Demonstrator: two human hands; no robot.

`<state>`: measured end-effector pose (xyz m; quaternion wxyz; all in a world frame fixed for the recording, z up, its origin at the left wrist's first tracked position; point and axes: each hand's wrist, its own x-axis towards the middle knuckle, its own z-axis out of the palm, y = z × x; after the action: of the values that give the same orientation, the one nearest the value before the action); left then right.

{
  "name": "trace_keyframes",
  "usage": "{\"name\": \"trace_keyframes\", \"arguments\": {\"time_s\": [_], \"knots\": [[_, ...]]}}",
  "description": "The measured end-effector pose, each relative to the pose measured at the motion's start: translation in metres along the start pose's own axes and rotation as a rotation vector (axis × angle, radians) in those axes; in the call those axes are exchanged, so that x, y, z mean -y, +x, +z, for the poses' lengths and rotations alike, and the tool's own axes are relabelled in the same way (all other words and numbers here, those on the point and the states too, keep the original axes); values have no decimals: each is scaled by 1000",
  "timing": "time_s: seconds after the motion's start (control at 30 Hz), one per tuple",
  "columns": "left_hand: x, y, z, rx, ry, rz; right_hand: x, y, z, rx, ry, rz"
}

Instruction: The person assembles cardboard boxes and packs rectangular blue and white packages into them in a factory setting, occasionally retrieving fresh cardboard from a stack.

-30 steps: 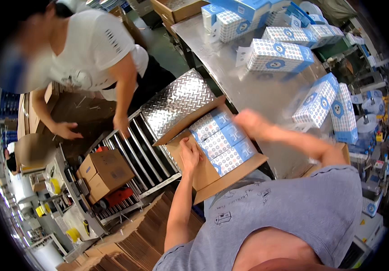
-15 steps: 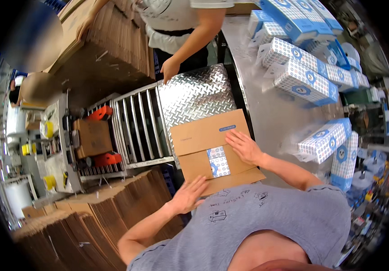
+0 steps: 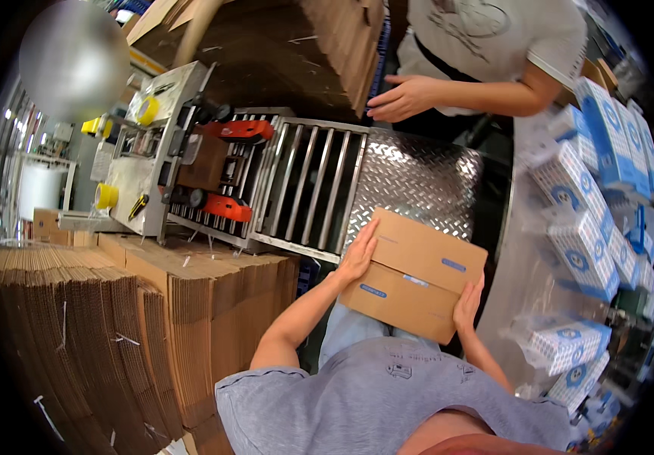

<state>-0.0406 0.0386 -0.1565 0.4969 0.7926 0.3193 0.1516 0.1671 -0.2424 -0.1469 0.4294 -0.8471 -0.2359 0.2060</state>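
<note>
Between my two hands is a brown cardboard box [image 3: 418, 273], tilted a little clockwise in front of my body. Its two top flaps are folded down and almost meet; a bit of blue and white shows in the gap between them. My left hand [image 3: 359, 252] presses on the box's left side with its fingers together. On the right side, my right hand [image 3: 468, 303] grips the edge near the corner. Beyond the box lies a shiny diamond-plate metal surface [image 3: 418, 171], which the box's far part overlaps.
Left of the plate runs a roller conveyor [image 3: 304, 186] into a taping machine with red parts [image 3: 224, 207]. Flattened cartons [image 3: 213, 303] are stacked at the near left. Blue-and-white packages [image 3: 581, 254] lie on the right-hand table [image 3: 486, 303]. Across from me, a co-worker's hand [image 3: 407, 97] reaches out.
The near flap has come down over the packages inside, leaving a narrow gap. My hands have moved from the box's top to its opposite sides. The view has swung left.
</note>
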Motion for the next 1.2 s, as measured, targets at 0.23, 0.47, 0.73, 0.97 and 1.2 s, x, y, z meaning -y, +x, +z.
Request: {"name": "trace_keyframes", "arguments": {"time_s": [0.23,0.47,0.73,0.97,1.2], "knots": [[28,98,-170,212,117,81,57,-17,177,-177,41,120],[96,138,-331,-313,1006,182,175,84,356,-82,110,-47],[158,114,-403,-227,800,35,311,151,515,68,131,-229],[182,115,-448,-306,921,-92,363,146,572,147,213,-118],[91,89,-313,-822,-170,-119,356,115,501,634,71,-479]]}}
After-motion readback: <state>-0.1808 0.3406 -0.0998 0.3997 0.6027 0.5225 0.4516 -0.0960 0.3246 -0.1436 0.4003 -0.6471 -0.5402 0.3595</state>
